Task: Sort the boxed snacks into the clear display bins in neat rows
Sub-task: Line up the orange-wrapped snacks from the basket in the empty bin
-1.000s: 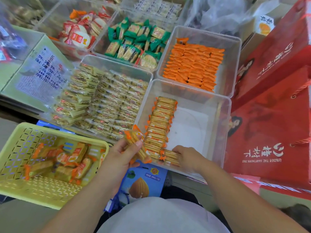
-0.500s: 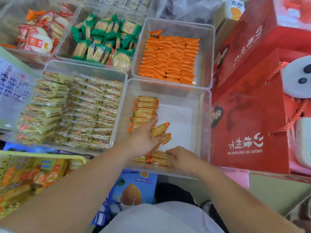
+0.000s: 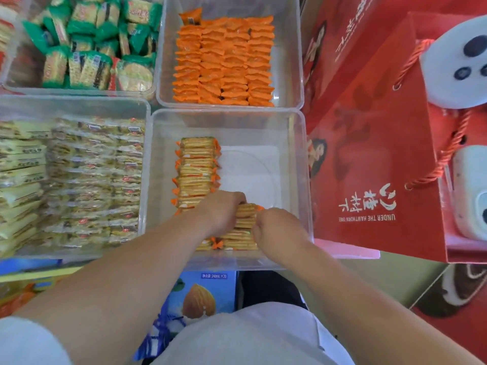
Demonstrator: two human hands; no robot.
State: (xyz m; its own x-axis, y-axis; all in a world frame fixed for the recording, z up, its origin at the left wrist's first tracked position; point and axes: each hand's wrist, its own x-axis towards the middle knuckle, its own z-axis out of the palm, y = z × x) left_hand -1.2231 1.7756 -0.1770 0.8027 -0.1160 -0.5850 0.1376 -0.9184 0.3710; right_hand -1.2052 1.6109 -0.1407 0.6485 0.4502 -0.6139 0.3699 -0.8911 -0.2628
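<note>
Gripping cracker packets (image 3: 244, 222) in near clear bin (image 3: 300, 164), left hand (image 3: 220, 212) and right hand (image 3: 277, 228) both curled; long axes left-right.

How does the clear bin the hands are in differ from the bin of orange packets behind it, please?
The near bin is partly filled, with one row of cracker packets and a second begun; the far bin holds several full rows of orange packets. Near-bin packets are see-through with orange ends; far-bin ones solid orange. The left hand and right hand reach into the near bin only. Both bins are clear and rectangular.
</note>
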